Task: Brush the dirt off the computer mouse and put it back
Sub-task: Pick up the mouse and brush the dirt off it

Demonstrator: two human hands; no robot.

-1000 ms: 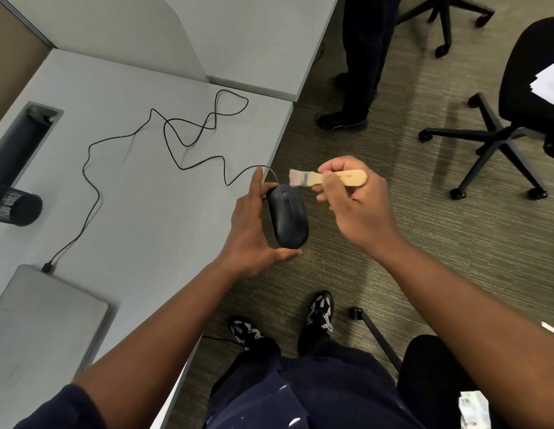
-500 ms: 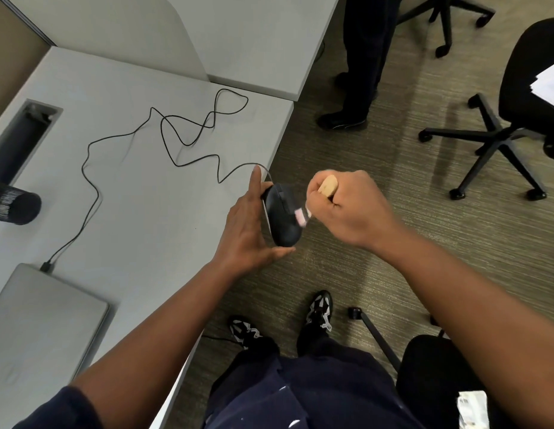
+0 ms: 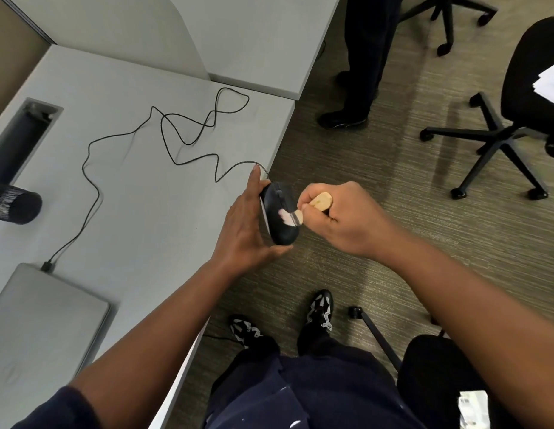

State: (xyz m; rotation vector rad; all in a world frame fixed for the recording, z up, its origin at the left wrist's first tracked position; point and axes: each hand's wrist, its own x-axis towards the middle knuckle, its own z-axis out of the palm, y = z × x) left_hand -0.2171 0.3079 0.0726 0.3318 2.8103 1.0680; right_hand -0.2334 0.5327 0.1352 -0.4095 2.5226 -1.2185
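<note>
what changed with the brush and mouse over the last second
The right hand turned the brush from lying level above the mouse to bristles down on its top, handle end toward the camera. The left hand kept its grip on the mouse beside the desk edge; cable and laptop unchanged.

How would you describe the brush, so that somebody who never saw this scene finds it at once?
Start at the grey desk and go to its right edge, where the left hand holds a black mouse over the carpet. The brush is in the right hand, its bristles on the mouse. It is the only pale wooden thing there, small, with light bristles.
</note>
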